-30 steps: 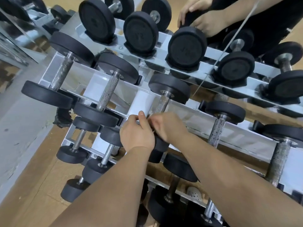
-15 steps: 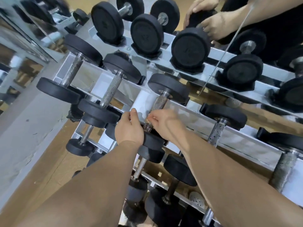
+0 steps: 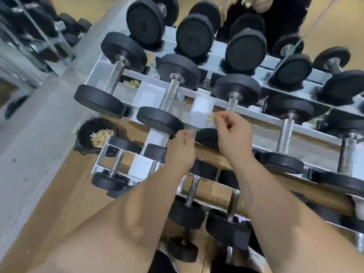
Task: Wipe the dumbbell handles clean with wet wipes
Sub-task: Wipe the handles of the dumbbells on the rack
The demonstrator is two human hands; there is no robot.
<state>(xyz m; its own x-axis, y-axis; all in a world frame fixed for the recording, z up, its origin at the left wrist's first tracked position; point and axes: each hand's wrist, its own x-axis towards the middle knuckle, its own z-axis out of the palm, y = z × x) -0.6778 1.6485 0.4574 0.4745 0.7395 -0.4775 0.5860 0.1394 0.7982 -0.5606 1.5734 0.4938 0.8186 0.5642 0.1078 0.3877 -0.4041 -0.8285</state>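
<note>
The dumbbell handle [image 3: 232, 105] is being shown on the middle tier of the rack [image 3: 262, 120], on the third dumbbell along from the left end. The right hand [image 3: 234, 134] is being held just below and beside that handle with the wrist bent. Its fingertips [image 3: 217, 118] are being pressed into a tight pinch near the handle's lower end. Whatever is being pinched there is being lost to blur, so it cannot be told whether anything is held.

The left hand [image 3: 182, 149] is being held lower and to the left, near the right hand but apart from it. Its thumb is being laid straight along the top, and the other fingers are being curled under and hidden, so its hold cannot be told either. Both forearms are being stretched up from the bottom edge toward the one spot.

Between the two hands a white patch [image 3: 202, 111] is being shown. Whether it is a wet wipe or a panel of the rack cannot be decided.

The handle itself is being seen as a short, tilted bar of dull grey knurled steel. A bright collar is being shown where it is being met by the upper black head [image 3: 237, 89]. The lower head [image 3: 206, 137] is being half covered by the hands.
</note>
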